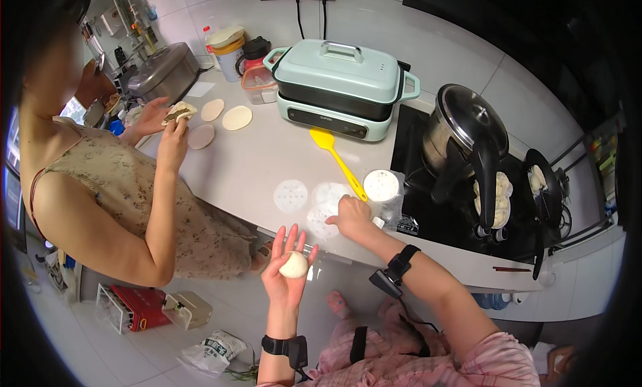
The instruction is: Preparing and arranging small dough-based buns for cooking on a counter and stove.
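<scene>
A round white dough ball (293, 264) rests in my left hand (287, 274), palm up below the counter's front edge, its thumb against the ball and its fingers spread. At the counter, my right hand (353, 215) touches overlapping round perforated paper liners (323, 222); whether its fingers grip one cannot be told. Another perforated liner (290, 196) lies apart to the left. Behind my right hand, a yellow silicone spatula (338, 161) lies with its handle end near my knuckles. A stack of round liners (381, 185) in clear plastic sits to the right.
A co-worker at the left holds a filled dough wrapper (179, 113) near flat dough rounds (237, 118). A mint-green electric cooker (341, 86) stands at the back. On the black hob (414, 136) are a pressure cooker (464, 126) and a plate of buns (501, 201).
</scene>
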{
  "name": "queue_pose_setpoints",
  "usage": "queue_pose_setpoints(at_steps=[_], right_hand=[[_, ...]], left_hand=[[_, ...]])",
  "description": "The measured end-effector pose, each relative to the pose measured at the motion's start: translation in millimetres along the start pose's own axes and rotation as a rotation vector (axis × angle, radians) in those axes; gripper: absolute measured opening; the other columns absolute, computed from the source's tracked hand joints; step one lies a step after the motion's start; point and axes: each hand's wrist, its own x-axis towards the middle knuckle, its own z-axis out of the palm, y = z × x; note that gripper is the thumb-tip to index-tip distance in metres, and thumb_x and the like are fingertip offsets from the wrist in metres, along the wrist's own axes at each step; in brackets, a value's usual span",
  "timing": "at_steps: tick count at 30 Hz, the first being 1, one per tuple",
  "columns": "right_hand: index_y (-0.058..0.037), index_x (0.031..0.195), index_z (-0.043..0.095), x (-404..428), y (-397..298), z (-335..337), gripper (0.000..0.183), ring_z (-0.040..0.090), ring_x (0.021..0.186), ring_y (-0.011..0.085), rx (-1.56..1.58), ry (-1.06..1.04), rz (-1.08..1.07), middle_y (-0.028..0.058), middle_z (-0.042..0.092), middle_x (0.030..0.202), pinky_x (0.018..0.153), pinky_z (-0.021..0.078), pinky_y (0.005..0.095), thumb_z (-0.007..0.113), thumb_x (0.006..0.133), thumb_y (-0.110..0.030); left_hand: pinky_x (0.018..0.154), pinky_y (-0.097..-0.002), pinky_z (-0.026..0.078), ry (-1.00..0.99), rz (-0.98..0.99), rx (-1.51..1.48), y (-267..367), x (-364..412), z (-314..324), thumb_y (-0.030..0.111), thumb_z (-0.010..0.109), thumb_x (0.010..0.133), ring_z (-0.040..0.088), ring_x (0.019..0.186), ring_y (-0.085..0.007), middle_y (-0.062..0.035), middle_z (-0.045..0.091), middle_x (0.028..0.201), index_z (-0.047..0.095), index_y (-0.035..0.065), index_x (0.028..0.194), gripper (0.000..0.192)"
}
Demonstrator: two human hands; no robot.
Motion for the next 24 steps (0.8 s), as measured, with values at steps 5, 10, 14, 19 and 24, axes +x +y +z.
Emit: queue_pose_setpoints(at_steps=[5, 10, 14, 19, 24], right_hand=[[-0.0015, 0.076, 0.066, -0.3, 4.2, 4.3, 0.036, 0.069, 0.089, 0.0352, 0.095, -0.066, 0.040, 0.0179, 0.070, 0.092, 0.076, 0.0548, 0.0429, 0.082, 0.075, -0.033], [0.0020, 0.082, 0.063, -27.0, 8.0, 0.2, 0.027, 0.068, 0.092, 0.0324, 0.393, 0.083, -0.172, 0.0168, 0.068, 0.098, 0.079, 0.0533, 0.0396, 0.075, 0.080, -0.022], [0.0026, 0.091, 0.056, -78.0, -14.6, -4.2, 0.014, 0.065, 0.100, 0.0204, 0.932, 0.173, -0.422, 0.0138, 0.065, 0.105, 0.080, 0.0528, 0.0328, 0.067, 0.086, -0.004], [-0.0012, 0.105, 0.054, -100.5, -15.1, -17.6, 0.007, 0.060, 0.109, 0.0132, 1.410, -0.208, -0.333, 0.0123, 0.064, 0.114, 0.096, 0.0480, 0.0272, 0.054, 0.098, 0.000], [-0.0004, 0.127, 0.052, -116.3, -12.7, -34.4, 0.025, 0.060, 0.113, 0.0165, 1.529, -0.344, -0.106, 0.0123, 0.060, 0.123, 0.101, 0.0472, 0.0337, 0.047, 0.103, -0.008]], left_hand=[[0.116, -0.0633, 0.026, -0.079, -0.018, -0.039, -6.6, 8.4, -7.8, 0.004, 0.052, 0.081, 0.032, 0.144, -0.0340, -0.0157, 0.035, 0.155, 0.036, 0.0109, 0.148, 0.070], [0.115, -0.0645, 0.026, -0.074, -0.001, 0.006, -7.1, 6.4, 12.2, 0.005, 0.053, 0.080, 0.031, 0.145, -0.0331, -0.0157, 0.032, 0.157, 0.033, 0.0115, 0.151, 0.074], [0.120, -0.0548, 0.022, -0.134, 0.029, 0.116, -11.4, 4.1, 22.6, 0.004, 0.053, 0.075, 0.027, 0.147, -0.0326, -0.0144, 0.026, 0.160, 0.028, 0.0146, 0.155, 0.085], [0.123, -0.0446, 0.017, -0.174, 0.044, 0.178, -18.2, 4.2, 40.8, 0.006, 0.052, 0.068, 0.023, 0.148, -0.0324, -0.0128, 0.023, 0.161, 0.026, 0.0163, 0.157, 0.093], [0.122, -0.0452, 0.021, -0.109, 0.062, 0.267, -25.9, 2.4, 47.7, 0.010, 0.051, 0.070, 0.026, 0.146, -0.0303, -0.0125, 0.023, 0.161, 0.026, 0.0151, 0.157, 0.091]])
